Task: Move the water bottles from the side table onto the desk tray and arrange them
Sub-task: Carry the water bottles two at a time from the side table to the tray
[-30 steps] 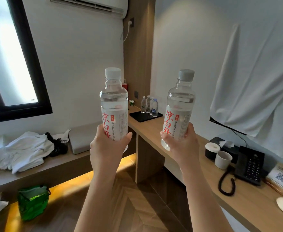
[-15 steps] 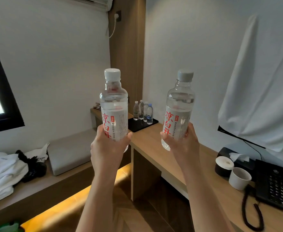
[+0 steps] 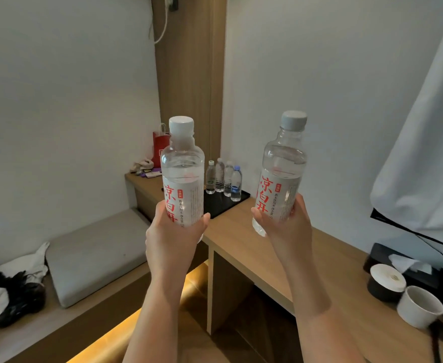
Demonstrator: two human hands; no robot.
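Both hands clamped: left hand (image 3: 173, 238) on white-cap bottle (image 3: 182, 176), right hand (image 3: 286, 226) on grey-cap bottle (image 3: 280, 174); clear, red-lettered labels.

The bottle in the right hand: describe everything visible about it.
The bottle in the right hand is clear plastic with a grey screw cap, shut, and a white label bearing large red characters. It looks nearly full of water. It is held in the air above the wooden desk, tilted slightly so its cap leans right. The right hand wraps its lower part, fingers over the label's edge; the base is partly hidden. Nothing else touches it.
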